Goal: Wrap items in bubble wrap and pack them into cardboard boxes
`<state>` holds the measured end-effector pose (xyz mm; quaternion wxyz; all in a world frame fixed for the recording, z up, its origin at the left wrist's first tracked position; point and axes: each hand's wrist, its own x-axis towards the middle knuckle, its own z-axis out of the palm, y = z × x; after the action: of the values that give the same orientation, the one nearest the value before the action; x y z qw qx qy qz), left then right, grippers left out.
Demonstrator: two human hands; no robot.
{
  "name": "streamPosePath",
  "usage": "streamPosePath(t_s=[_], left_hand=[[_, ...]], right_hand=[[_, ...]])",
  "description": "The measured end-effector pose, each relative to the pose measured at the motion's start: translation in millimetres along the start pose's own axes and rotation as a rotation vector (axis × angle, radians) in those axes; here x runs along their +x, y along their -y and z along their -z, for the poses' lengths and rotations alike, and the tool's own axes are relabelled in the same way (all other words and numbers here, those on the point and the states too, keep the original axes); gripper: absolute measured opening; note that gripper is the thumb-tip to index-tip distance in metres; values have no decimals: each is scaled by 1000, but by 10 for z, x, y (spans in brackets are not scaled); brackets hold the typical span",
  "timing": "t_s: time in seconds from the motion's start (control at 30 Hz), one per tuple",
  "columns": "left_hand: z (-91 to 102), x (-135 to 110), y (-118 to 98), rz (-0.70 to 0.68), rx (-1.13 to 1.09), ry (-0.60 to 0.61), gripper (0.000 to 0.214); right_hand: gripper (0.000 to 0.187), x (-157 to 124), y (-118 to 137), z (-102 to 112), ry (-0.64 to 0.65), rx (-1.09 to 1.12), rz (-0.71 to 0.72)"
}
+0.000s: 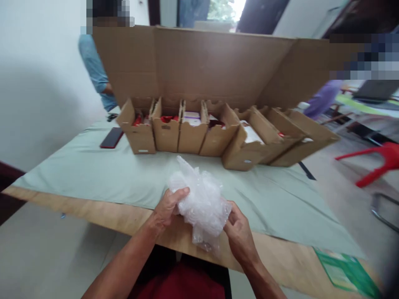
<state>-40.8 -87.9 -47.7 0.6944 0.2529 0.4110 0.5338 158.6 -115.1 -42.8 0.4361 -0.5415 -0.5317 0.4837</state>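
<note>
A crumpled bundle of clear bubble wrap is held up over the table's near edge. My left hand grips its left side, thumb lying on top and fingers tucked beneath. At the lower right, the fingers of my right hand pinch the edge of the wrap. Loose ends of the plastic stick up at the top and hang down at the bottom. Whether anything is wrapped inside, I cannot tell.
Behind the bundle stands a row of several cardboard bins with red and white packets, before a tall cardboard panel. A phone lies left on the green cloth. A green packet lies front right. A red chair and two people are beyond.
</note>
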Motion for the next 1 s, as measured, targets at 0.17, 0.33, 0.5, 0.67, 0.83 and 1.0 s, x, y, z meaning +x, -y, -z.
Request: streamPosePath(t_s=[0.17,0.33,0.5,0.67,0.83,1.0], left_hand=[[792,-363,-591,-164,-149,-261,50],[1756,-544,-1442,-529,-96,-543,54],[2768,-370,-1886,-551,333,-892,69],[3296,-310,-1746,-529,594,-1242,105],[3221,-343,-1512,-691,1188,-1203,78],[3210,-126,-1533,-513,1480,-1016,63]], right_hand=[[18,394,248,-914,246,19,90],[19,1109,757,-2328,516,22,417],[16,1840,819,-3390,456,-155,499],[19,2093,230,-3481,380,-197,431],[24,2088,-95,-3373,390,-168,421],[25,2217,-112,-3541,382,-106,419]])
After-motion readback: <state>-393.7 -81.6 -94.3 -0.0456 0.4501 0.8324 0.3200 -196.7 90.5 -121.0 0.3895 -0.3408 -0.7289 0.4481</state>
